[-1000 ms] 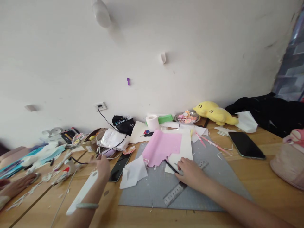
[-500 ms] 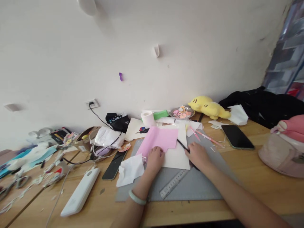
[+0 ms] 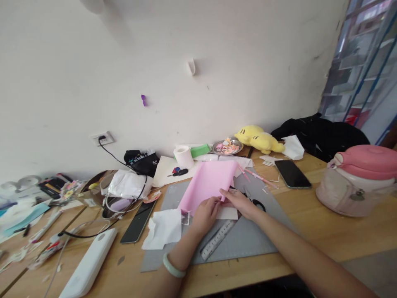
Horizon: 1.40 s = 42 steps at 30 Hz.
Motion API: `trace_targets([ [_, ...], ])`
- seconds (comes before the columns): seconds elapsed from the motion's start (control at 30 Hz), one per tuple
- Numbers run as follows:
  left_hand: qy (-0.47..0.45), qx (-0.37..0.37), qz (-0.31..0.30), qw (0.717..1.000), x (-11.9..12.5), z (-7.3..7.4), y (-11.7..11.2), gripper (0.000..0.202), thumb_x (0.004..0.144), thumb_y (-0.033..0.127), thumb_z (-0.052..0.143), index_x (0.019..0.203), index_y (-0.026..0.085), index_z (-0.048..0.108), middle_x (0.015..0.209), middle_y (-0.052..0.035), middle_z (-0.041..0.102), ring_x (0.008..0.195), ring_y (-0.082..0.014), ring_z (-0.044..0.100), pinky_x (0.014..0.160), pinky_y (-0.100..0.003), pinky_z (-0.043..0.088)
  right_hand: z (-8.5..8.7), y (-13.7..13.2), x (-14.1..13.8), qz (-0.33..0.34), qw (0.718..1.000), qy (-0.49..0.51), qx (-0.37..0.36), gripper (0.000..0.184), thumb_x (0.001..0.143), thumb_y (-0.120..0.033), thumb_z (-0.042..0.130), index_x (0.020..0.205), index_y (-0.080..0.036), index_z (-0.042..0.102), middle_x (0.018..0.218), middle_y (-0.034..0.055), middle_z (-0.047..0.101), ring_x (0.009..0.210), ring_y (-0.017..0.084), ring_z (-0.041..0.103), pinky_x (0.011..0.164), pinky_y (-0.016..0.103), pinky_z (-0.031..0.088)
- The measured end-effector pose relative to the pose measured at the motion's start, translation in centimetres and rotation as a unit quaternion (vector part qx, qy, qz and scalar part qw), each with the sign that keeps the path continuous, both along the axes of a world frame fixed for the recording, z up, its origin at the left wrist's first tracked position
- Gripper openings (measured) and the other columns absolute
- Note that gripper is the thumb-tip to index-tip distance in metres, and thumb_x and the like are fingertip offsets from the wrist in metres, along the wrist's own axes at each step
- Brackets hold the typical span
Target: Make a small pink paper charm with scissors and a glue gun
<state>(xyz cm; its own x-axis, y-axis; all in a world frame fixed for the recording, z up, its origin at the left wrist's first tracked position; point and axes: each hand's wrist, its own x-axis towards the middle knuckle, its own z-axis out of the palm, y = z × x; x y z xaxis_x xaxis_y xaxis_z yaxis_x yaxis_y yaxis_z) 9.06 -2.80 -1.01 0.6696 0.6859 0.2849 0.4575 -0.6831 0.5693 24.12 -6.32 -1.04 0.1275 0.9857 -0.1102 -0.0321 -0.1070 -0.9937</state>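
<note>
A pink sheet (image 3: 207,181) lies tilted up over a white sheet (image 3: 228,213) on the grey cutting mat (image 3: 254,240). My left hand (image 3: 206,215), with a pale green bangle on the wrist, pinches the pink sheet's near edge. My right hand (image 3: 240,203) grips the same edge just to the right, fingers closed on it. A clear ruler (image 3: 217,239) lies on the mat just below my hands. Black-handled scissors (image 3: 256,203) peek out behind my right hand.
A crumpled white paper (image 3: 163,228), a dark phone (image 3: 136,222) and a white power bank (image 3: 88,265) lie to the left. Another phone (image 3: 291,174), a yellow plush (image 3: 259,140), a pink-lidded container (image 3: 361,180) and black cloth (image 3: 322,134) sit right. Clutter fills the far left.
My left hand came from the far left onto the pink sheet. Both hands now hold its near edge and the sheet is lifted. The pen my right hand held is no longer seen.
</note>
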Motion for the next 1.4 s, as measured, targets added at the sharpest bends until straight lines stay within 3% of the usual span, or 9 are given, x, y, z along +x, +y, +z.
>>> trace_targets([
  [0.1,0.01,0.015,-0.054,0.998,0.0,-0.1,-0.1,0.023,0.09,0.029,0.053,0.109,0.016,0.057,0.113,-0.0077,0.059,0.099,-0.0209,0.058,0.086,-0.043,0.048,-0.7,0.4,0.4,-0.024,0.996,0.082,0.0,0.029,0.089,-0.031,0.054,0.114,-0.016,0.055,0.111,0.0071,0.059,0.091,0.019,0.061,0.076,0.039,0.052],
  [0.3,0.009,0.004,-0.071,0.997,-0.4,-0.1,-0.2,0.023,0.091,0.03,0.052,0.108,0.016,0.057,0.109,-0.0073,0.059,0.095,-0.0198,0.059,0.083,-0.041,0.049,-1.1,1.3,1.9,-0.081,0.979,0.183,0.024,0.031,0.089,-0.031,0.054,0.116,-0.016,0.053,0.115,0.0077,0.057,0.094,0.02,0.06,0.078,0.04,0.051],
  [0.4,0.004,-0.03,-0.086,0.996,-0.4,-0.3,-0.5,0.023,0.091,0.031,0.051,0.107,0.015,0.057,0.103,-0.0062,0.061,0.085,-0.017,0.061,0.076,-0.037,0.052,-0.7,1.2,2.6,-0.089,0.975,0.198,0.039,0.031,0.089,-0.031,0.054,0.116,-0.016,0.053,0.114,0.0076,0.058,0.093,0.019,0.06,0.077,0.039,0.052],
  [0.53,-0.044,-0.061,-0.073,0.994,-0.2,-0.8,-0.2,0.032,0.091,0.031,0.052,0.119,0.017,0.051,0.115,-0.0086,0.058,0.097,-0.0211,0.059,0.085,-0.044,0.049,-0.1,0.8,2.9,-0.077,0.981,0.169,0.058,0.03,0.089,-0.031,0.054,0.115,-0.016,0.054,0.114,0.0076,0.058,0.093,0.019,0.06,0.077,0.04,0.052],
  [0.8,-0.114,-0.071,0.127,0.983,-0.2,-1.8,2.3,0.04,0.09,0.029,0.053,0.128,0.018,0.044,0.132,-0.011,0.045,0.113,-0.0271,0.051,0.092,-0.05,0.044,-0.7,0.2,1.9,-0.053,0.992,-0.092,0.064,0.03,0.089,-0.031,0.054,0.116,-0.017,0.054,0.117,0.008,0.057,0.099,0.021,0.058,0.083,0.042,0.049],
  [0.97,-0.03,-0.016,0.201,0.979,-1.0,-1.5,2.5,0.041,0.088,0.028,0.056,0.127,0.019,0.046,0.135,-0.0105,0.043,0.119,-0.0289,0.046,0.097,-0.053,0.038,-1.0,-0.1,1.8,-0.058,0.943,-0.324,0.047,0.033,0.088,-0.031,0.056,0.117,-0.017,0.054,0.126,0.0089,0.052,0.11,0.025,0.053,0.09,0.048,0.044],
  [1.13,0.056,0.023,0.275,0.96,-1.6,-1.7,2.9,0.037,0.088,0.029,0.056,0.124,0.018,0.049,0.133,-0.0102,0.045,0.118,-0.0283,0.046,0.097,-0.053,0.038,-1.2,-0.1,2.9,-0.074,0.88,-0.469,0.026,0.035,0.088,-0.032,0.056,0.119,-0.018,0.053,0.127,0.0092,0.051,0.111,0.025,0.052,0.091,0.049,0.043],
  [1.27,0.095,0.036,0.299,0.949,-2.1,-1.8,3.5,0.036,0.089,0.029,0.055,0.123,0.017,0.049,0.131,-0.0102,0.046,0.115,-0.0278,0.049,0.095,-0.052,0.041,-1.3,0.0,3.4,-0.077,0.844,-0.528,0.053,0.034,0.088,-0.03,0.055,0.12,-0.019,0.052,0.129,0.0092,0.05,0.112,0.025,0.052,0.092,0.049,0.043],
  [1.4,0.11,0.042,0.23,0.966,-2.3,-1.6,3.8,0.034,0.09,0.029,0.054,0.121,0.018,0.05,0.13,-0.0099,0.048,0.113,-0.0261,0.051,0.093,-0.049,0.043,-1.2,-0.1,2.1,-0.044,0.833,-0.542,0.103,0.039,0.088,-0.031,0.056,0.124,-0.019,0.05,0.134,0.0097,0.045,0.118,0.028,0.047,0.095,0.053,0.038],
])
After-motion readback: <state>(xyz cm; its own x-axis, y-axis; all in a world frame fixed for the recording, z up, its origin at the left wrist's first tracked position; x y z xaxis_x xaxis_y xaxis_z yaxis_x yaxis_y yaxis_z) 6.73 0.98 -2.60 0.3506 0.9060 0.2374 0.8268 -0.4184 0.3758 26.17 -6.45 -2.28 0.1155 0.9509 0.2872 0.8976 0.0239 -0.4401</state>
